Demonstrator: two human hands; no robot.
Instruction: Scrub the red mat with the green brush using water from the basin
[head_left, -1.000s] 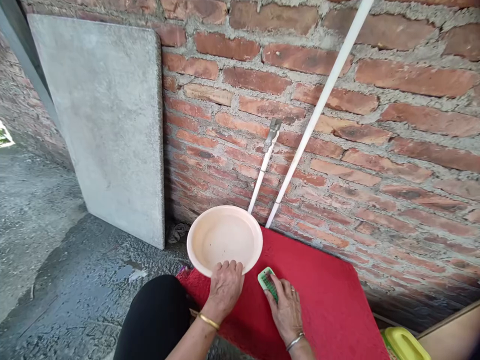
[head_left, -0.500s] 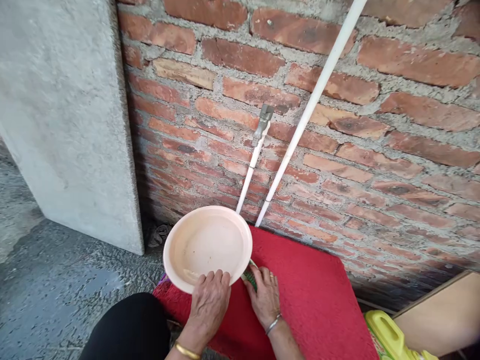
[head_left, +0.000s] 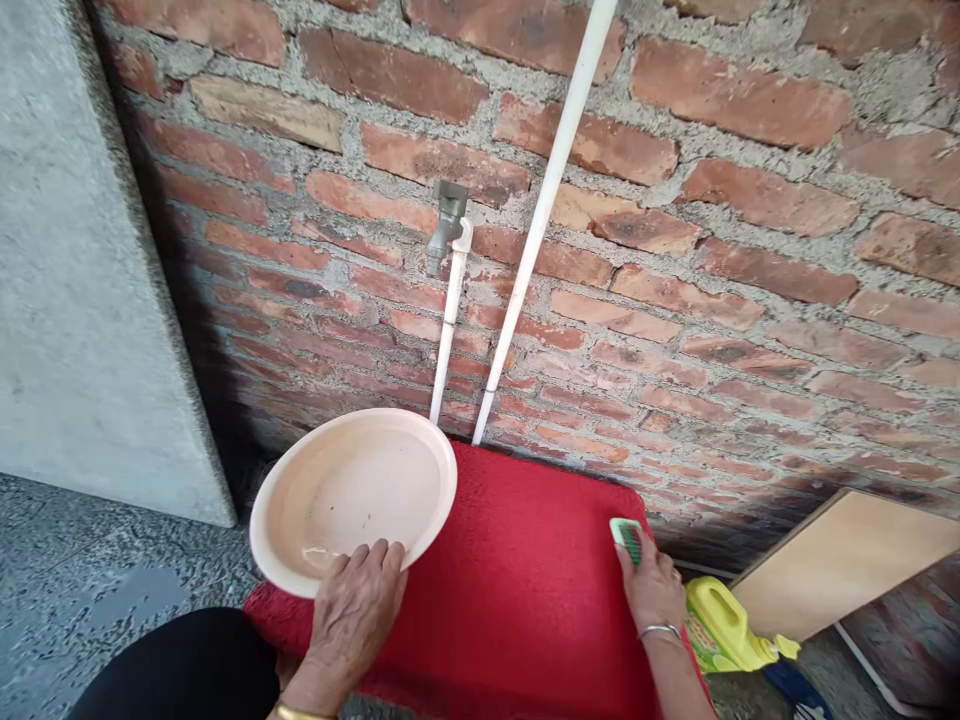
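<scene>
A pale pink plastic basin (head_left: 375, 480) sits tilted at the left end of the red cloth surface (head_left: 517, 580), with a little water and small dark specks inside. My left hand (head_left: 360, 600) grips its near rim, fingers curled over the edge and thumb hidden. At the right side of the red cloth, my right hand (head_left: 654, 585) is closed around a small green scrubbing brush (head_left: 628, 538). The brush's pale green edge and darker green bristles show past the fingers; the rest of it lies under my hand.
Behind stands a brick wall with a grey tap (head_left: 448, 225) and white pipes (head_left: 540, 220). A concrete slab (head_left: 97, 280) rises on the left above wet floor (head_left: 142, 590). On the right are a yellow jug (head_left: 724, 625) and a leaning board (head_left: 847, 560).
My right hand has moved from beside the basin to the right side of the red cloth, carrying the brush. My left hand still holds the basin rim. The view has shifted right.
</scene>
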